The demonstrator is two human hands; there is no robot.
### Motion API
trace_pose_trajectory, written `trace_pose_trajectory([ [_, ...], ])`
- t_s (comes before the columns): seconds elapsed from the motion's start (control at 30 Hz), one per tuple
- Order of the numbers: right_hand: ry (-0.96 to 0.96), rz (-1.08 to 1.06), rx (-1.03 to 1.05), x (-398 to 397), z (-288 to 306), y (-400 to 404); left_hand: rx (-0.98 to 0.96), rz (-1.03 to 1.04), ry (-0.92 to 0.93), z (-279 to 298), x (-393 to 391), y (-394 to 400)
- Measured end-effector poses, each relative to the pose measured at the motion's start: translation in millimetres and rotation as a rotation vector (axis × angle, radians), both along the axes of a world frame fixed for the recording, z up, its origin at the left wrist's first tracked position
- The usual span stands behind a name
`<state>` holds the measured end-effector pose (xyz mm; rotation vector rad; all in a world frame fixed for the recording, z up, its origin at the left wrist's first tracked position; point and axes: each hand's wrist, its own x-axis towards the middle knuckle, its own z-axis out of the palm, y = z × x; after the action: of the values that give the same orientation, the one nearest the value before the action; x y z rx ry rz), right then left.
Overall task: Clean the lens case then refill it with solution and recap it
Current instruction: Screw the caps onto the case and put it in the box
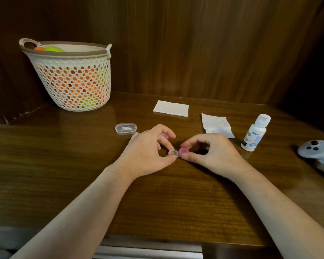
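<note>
Dark wood-grain table point(157, 199) carries both bare forearms reaching in from the near edge. At its middle the left hand point(148, 154) pinches the clear open well of the lens case point(172, 152) between thumb and fingers, with a second pink cap point(164, 135) tucked in its curled upper fingers. The right hand point(211, 154) pinches the pink cap point(183, 151) sitting on the case's other well. Just beyond the left hand lies a small clear plastic box point(126, 128). To the right stand a white solution bottle point(255, 133), capped, and a grey controller point(318, 152). A crumpled tissue point(216, 125) and a folded white tissue point(171, 108) lie farther back. A white mesh basket point(71, 75) of orange and green balls sits at the far left.
</note>
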<state>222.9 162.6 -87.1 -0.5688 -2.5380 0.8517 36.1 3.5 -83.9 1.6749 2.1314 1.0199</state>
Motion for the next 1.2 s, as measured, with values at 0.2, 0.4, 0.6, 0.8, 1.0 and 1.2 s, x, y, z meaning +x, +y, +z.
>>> trace_pose_trajectory([
  [0.2, -0.03, -0.022, 0.066, -0.5, -0.6, 2.1, -0.002, 0.005, 0.006, -0.4, 0.1, 0.5],
  [0.4, -0.033, 0.021, 0.007, 4.9, 5.6, 3.7, 0.005, -0.007, 0.003, -1.2, -0.7, 0.5],
  [0.6, -0.046, -0.008, 0.019, 1.4, 5.3, 0.1, 0.009, -0.006, 0.01, -2.5, -1.2, 1.0],
  [0.8, -0.07, -0.028, 0.057, -1.8, 4.4, -3.2, 0.004, -0.007, 0.012, -1.8, -1.2, 1.5],
  [1.0, -0.047, -0.017, 0.073, 1.1, 6.1, -2.8, 0.003, -0.005, 0.009, -1.7, -0.8, 1.8],
  [1.2, -0.07, -0.011, 0.096, -1.8, 5.3, -5.1, 0.002, -0.004, 0.013, -2.7, -1.0, 1.7],
])
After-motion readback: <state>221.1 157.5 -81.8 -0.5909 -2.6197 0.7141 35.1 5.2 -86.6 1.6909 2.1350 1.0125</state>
